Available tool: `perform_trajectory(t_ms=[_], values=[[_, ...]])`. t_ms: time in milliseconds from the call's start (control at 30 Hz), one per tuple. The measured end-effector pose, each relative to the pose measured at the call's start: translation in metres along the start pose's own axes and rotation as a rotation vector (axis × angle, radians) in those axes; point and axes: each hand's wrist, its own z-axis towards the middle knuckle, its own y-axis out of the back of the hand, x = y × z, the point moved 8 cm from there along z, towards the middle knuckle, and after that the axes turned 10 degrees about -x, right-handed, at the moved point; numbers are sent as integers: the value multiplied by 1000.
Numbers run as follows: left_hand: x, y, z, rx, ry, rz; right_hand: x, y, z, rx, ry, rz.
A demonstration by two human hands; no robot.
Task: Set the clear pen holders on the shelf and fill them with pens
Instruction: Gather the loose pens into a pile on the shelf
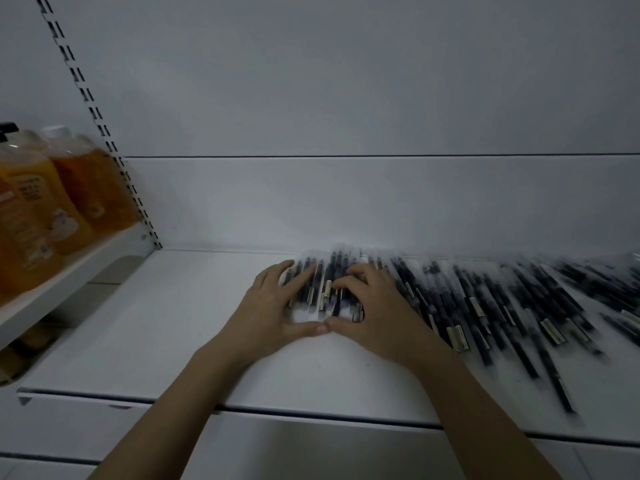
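Fingers of the left hand (pixel 277 306) and right hand (pixel 367 306) are curled over a clump of dark pens (pixel 327 289), which is grasped between them, thumbs touching at the tips. The clump is held near the back edge of the white shelf (pixel 156 323). More pens (pixel 502 306) are spread toward its right end. Orange bottles (pixel 52 202) are seen on a neighbouring shelf at left

Count so far: my two hands (pixel 273 306) (pixel 367 306), three orange bottles (pixel 62 188) upper left, pens (pixel 485 299) too many to count.
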Motion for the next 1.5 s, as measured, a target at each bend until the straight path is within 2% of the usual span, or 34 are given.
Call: perform_trajectory(t_ms=[100, 233, 333, 433, 600, 800, 900, 1000, 1167, 1400, 1500], values=[[6, -12, 4, 160, 94, -150, -7, -7, -9, 228, -113, 49], [12, -20, 25, 197, 80, -157, -9, -9, -2, 324, -153, 37], [15, -18, 41, 174, 65, -152, -11, -5, 11, 260, -164, -19], [3, -24, 44, 205, -20, -130, -13, 8, 15, 161, -129, -108], [-25, -45, 46, 262, -159, -43, -11, 58, -5, -13, -129, -146], [-51, -57, 45, 272, -196, -41, -40, 70, -65, 302, -304, -173], [-73, -59, 41, 264, -265, -86, -43, 69, -75, 361, -324, -165], [-85, -61, 39, 253, -273, -55, -42, 72, -63, 281, -261, -195], [-73, -65, 37, 207, -124, 21, -54, 70, -42, 100, -155, -354], [-69, -58, 34, 119, -46, -171, -61, 49, -49, 19, -74, -401], [-66, -50, 37, 59, 43, -227, -55, 50, -54, -8, -45, -363]])
